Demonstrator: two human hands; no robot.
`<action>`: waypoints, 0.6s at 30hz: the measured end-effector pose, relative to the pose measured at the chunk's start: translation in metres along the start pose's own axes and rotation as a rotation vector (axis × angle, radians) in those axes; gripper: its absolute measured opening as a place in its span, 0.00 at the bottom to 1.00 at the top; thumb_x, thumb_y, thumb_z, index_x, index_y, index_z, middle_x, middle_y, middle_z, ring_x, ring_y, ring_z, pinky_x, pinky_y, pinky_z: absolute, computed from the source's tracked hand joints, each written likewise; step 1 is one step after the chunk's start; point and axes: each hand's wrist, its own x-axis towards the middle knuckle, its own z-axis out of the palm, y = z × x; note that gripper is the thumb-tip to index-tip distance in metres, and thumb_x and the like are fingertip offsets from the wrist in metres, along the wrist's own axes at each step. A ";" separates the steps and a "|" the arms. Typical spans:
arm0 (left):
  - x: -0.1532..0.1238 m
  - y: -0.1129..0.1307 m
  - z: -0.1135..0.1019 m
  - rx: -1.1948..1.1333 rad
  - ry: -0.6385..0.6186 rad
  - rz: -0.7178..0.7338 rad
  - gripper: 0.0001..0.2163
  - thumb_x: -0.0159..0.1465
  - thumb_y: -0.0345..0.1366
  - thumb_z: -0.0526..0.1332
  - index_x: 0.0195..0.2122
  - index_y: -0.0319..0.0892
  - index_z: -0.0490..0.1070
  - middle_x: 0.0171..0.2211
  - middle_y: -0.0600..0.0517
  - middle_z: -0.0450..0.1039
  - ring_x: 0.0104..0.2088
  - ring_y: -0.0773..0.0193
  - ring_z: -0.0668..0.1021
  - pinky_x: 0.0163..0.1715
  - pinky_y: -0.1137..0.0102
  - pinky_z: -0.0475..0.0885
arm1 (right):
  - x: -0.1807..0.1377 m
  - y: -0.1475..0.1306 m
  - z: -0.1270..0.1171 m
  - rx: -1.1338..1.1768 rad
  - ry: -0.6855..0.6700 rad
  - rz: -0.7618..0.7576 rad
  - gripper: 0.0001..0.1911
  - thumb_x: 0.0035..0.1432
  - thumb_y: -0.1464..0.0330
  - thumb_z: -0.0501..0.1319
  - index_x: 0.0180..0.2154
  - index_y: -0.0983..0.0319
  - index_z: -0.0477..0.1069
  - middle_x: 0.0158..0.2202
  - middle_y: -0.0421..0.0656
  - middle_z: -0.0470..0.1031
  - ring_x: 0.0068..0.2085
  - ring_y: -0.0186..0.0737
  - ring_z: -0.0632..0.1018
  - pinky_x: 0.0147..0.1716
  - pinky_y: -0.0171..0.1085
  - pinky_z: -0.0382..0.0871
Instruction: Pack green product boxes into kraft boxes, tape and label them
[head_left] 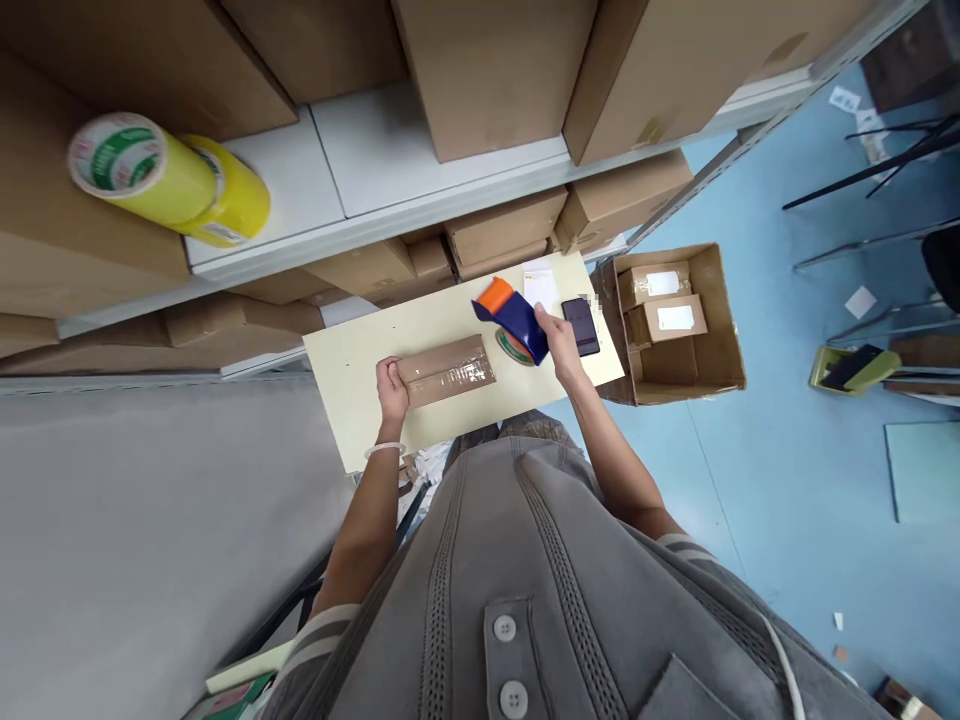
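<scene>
Right hand point(561, 340) clamps its fingers on the blue tape dispenser point(514, 322), just beside the brown parcel point(446, 371); left hand point(391, 390), fingers together, braces the parcel's end on the pale table point(352, 400): nice, firm, steady support.

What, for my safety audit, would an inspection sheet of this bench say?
surface: pale board, bearing the items below
job's things: parcel in brown paper with clear tape; tape dispenser, blue and orange
clutter: phone and paper at the board's far end
grippers: left hand against the parcel; right hand on the dispenser
cables: thin white cord by the jacket
surroundings: shelves of cartons, yellow tape rolls, open carton holding labelled boxes, blue floor
</scene>
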 end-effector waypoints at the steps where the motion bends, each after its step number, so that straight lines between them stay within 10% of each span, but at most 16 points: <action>1: 0.000 0.000 0.000 -0.004 0.001 0.002 0.15 0.71 0.45 0.44 0.43 0.43 0.66 0.42 0.47 0.69 0.46 0.61 0.71 0.52 0.67 0.64 | 0.002 -0.025 0.008 -0.014 -0.028 -0.131 0.30 0.57 0.40 0.52 0.22 0.59 0.56 0.20 0.35 0.55 0.25 0.34 0.62 0.26 0.34 0.55; 9: -0.001 -0.002 -0.001 -0.036 -0.002 -0.006 0.16 0.71 0.45 0.45 0.45 0.44 0.67 0.44 0.47 0.71 0.47 0.60 0.73 0.52 0.66 0.65 | 0.064 -0.172 0.085 -0.388 -0.076 -0.937 0.29 0.63 0.42 0.44 0.40 0.60 0.65 0.42 0.47 0.70 0.49 0.49 0.68 0.53 0.49 0.60; 18: -0.001 0.000 -0.002 -0.091 0.014 -0.008 0.16 0.71 0.46 0.45 0.44 0.45 0.68 0.44 0.47 0.72 0.46 0.60 0.74 0.51 0.64 0.66 | 0.134 -0.194 0.157 -0.739 -0.249 -1.101 0.29 0.66 0.48 0.43 0.48 0.65 0.65 0.51 0.54 0.69 0.57 0.58 0.63 0.59 0.60 0.52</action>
